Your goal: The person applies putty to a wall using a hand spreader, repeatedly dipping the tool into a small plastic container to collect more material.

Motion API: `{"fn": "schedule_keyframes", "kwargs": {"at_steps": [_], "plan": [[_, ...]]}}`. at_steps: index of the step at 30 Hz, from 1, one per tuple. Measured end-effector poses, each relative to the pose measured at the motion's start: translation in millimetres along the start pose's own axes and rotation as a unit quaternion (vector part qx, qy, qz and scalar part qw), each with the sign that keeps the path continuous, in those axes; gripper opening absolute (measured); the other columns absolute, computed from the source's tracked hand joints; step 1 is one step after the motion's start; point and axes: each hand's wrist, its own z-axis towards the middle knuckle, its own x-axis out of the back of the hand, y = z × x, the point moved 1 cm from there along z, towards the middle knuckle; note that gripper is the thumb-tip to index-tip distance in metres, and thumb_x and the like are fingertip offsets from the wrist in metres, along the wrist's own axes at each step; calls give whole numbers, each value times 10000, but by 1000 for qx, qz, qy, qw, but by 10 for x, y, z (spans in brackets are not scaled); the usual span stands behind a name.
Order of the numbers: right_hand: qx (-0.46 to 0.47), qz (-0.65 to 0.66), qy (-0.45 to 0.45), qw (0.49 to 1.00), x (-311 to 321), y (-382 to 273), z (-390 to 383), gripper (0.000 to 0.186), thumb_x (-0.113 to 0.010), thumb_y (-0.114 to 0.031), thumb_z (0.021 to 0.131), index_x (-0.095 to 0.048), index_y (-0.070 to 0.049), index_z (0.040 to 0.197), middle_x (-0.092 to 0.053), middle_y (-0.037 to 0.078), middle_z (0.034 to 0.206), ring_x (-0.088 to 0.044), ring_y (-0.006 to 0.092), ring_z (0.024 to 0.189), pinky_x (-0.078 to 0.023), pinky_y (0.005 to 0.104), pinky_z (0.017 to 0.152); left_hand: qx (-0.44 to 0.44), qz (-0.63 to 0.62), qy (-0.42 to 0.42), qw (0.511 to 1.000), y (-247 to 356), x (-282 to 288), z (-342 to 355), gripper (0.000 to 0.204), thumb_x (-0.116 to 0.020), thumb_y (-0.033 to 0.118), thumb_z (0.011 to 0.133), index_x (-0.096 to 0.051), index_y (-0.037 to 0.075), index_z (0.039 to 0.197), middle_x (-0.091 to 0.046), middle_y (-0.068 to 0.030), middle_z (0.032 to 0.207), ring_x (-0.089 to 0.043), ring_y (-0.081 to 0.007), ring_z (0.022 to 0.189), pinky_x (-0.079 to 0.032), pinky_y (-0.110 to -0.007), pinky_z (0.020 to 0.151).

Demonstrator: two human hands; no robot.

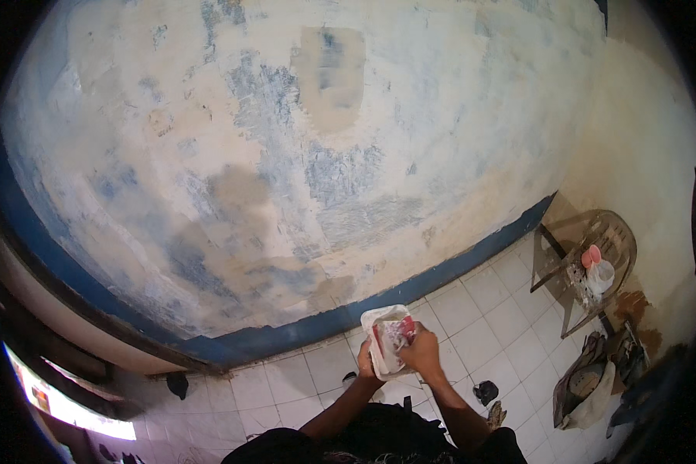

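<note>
In front of my body, my left hand [369, 363] is closed round the left edge of a shallow white tray [371, 315] with rounded corners. Over the tray's right side, my right hand [422, 353] is closed on a flat red-and-white piece [392, 332] smeared with pale paste; its exact kind is unclear. That piece lies against the inside of the tray. Beyond my hands rises a wall [441, 116] with patchy cream filler over worn blue paint.
A blue band [286, 336] runs along the wall's foot above white floor tiles [472, 332]. To the right stands a dirty plastic chair [625, 240] bearing a pink cup [591, 256] and a white bag [600, 275]. Sacks [584, 387] lie nearer, and a black bundle [485, 392] rests by my right forearm.
</note>
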Motion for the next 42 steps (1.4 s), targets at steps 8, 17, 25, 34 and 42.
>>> {"fn": "schedule_keyframes", "kwargs": {"at_steps": [8,17,25,34,42], "plan": [[37,95,-51,994,-153,-155,95,291,-638,-58,630,-644,18,911,-669,237,826,-668,374,780,-515,395,707,-14,56,20,998,77,174,-106,584,-398,454,944,-412,64,1379,-524,-163,1316,-539,-319,1183,-404,-468,1042],[43,196,-120,972,-335,-189,456,267,-646,-18,684,-665,20,948,-682,180,794,-662,236,723,-497,327,667,-48,-24,17,998,435,198,-16,583,-374,491,970,-424,80,1381,-525,-137,1329,-548,-293,1181,-431,-459,1021],[90,29,-28,995,-160,-611,685,307,-698,-98,681,-615,-8,963,-654,225,825,-631,412,786,-485,441,680,-45,-110,-44,992,859,20,-99,728,-389,607,931,-347,95,1446,-437,-157,1424,-455,-365,1278,-343,-547,1076],[81,-35,-13,996,-167,-850,673,267,-693,-118,715,-603,18,926,-650,238,798,-634,420,783,-485,465,678,-31,-100,8,994,1029,222,-53,734,-410,592,919,-359,72,1435,-480,-158,1383,-500,-355,1235,-388,-526,1052],[102,3,18,995,-327,-734,619,258,-693,-124,720,-584,26,900,-631,248,719,-636,432,706,-489,483,638,-12,-87,23,996,1060,280,-23,677,-404,540,945,-371,61,1421,-495,-168,1362,-510,-348,1225,-402,-517,1044]]}}
